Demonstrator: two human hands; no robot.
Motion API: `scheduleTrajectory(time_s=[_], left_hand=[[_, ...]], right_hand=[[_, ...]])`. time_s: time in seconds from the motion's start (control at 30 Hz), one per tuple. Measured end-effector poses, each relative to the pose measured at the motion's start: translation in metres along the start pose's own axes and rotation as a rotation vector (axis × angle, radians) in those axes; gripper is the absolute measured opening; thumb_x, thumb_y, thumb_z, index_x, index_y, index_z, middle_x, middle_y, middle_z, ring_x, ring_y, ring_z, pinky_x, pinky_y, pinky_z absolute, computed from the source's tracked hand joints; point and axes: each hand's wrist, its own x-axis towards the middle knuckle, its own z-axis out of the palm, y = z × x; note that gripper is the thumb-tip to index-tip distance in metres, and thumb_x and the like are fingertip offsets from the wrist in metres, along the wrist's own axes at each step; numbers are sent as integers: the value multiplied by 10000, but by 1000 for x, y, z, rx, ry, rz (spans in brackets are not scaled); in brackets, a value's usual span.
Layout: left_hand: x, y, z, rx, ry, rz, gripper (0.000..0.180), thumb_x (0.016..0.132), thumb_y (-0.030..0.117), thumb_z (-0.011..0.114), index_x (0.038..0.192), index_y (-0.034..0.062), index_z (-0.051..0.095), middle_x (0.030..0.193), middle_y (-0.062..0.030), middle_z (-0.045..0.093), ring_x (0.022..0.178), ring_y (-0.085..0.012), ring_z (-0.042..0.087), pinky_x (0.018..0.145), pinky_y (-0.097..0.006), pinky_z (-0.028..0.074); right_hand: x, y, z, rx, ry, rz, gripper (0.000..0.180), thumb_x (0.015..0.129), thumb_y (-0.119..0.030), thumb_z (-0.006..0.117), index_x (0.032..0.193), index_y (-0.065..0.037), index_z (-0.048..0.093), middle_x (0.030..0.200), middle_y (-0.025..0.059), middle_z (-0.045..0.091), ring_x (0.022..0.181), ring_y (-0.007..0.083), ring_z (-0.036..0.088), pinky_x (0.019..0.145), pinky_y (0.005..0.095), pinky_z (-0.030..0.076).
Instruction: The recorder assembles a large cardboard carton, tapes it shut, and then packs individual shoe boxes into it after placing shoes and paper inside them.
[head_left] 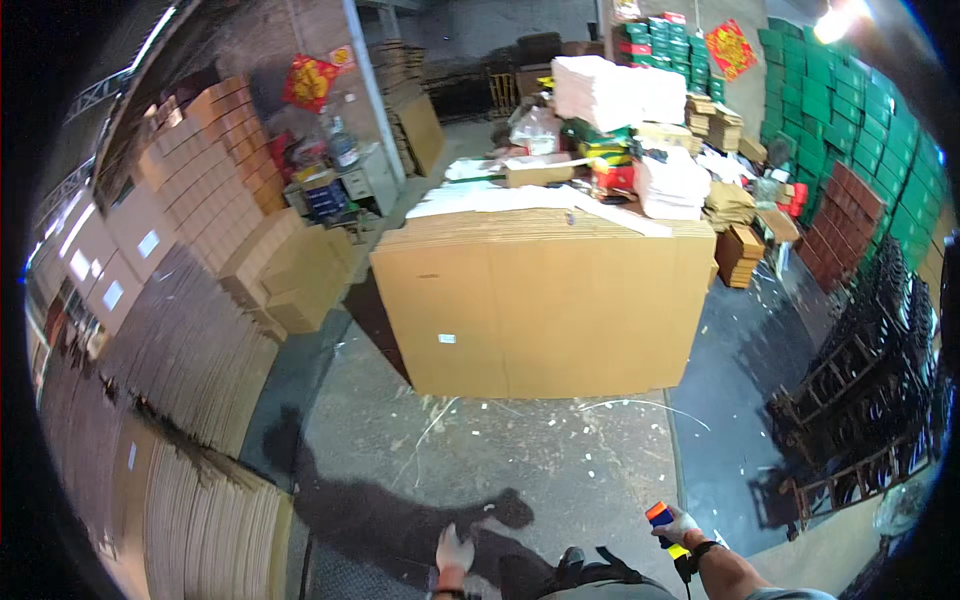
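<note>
My right hand (684, 527), low and right of centre, is closed around a small handheld tool (659, 514) with an orange end, a blue middle and a yellow part. A dark band circles that wrist. My left hand (455, 552) hangs over the floor near the lower edge, in what looks like a pale glove. Its fingers are loosely apart, and nothing shows in them. Ahead of both hands, out of touch, stands a large stack of flat brown cardboard sheets (560, 315) with white sheets (480, 200) on top.
Stacked cardboard (215, 510) lines the left side, with brown cartons (300, 270) behind. Dark metal frames (860, 400) stand at the right, before piled green boxes (850, 100). White bundles (615, 92) rise beyond the stack. Scraps and pale straps (640, 403) litter the concrete floor (400, 440).
</note>
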Motion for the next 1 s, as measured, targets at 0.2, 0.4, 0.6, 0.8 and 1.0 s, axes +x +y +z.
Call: scheduleTrajectory(time_s=[0.2,0.4,0.6,0.8,1.0], left_hand=[[300,312,-58,23,-94,365,799,1004,325,679,1725,142,388,1691,-303,467,1399,-517,613,1148,-573,548],[605,496,-37,100,-82,452,912,992,294,680,1781,118,260,1840,-243,233,1566,-463,484,1241,-528,497],[775,652,2,140,-179,414,969,953,260,741,1781,107,261,1836,-263,217,1651,-452,346,1285,-506,443],[802,615,66,384,244,592,976,881,292,840,1703,46,375,1779,-289,290,1672,-476,245,1364,-581,265],[797,600,9,364,137,770,287,807,249,893,1002,107,739,1075,-161,707,1082,-385,693,947,-560,542]], right_hand=[[48,-52,-62,304,258,134,699,758,-155,916,1398,-55,653,952,71,763,789,217,749,692,403,640],[139,-105,-95,279,426,176,1054,687,-140,935,1643,-6,511,1162,129,797,972,230,767,882,385,647],[214,-199,-161,218,608,216,1077,716,-227,895,1685,-23,473,1199,155,798,1048,238,759,986,396,618],[336,-397,-226,154,630,-6,879,885,-123,767,1710,-119,463,1058,119,754,932,206,730,803,374,620],[447,-557,-274,-351,757,-522,208,970,-142,773,1175,-147,812,959,179,735,903,357,743,799,486,580]])
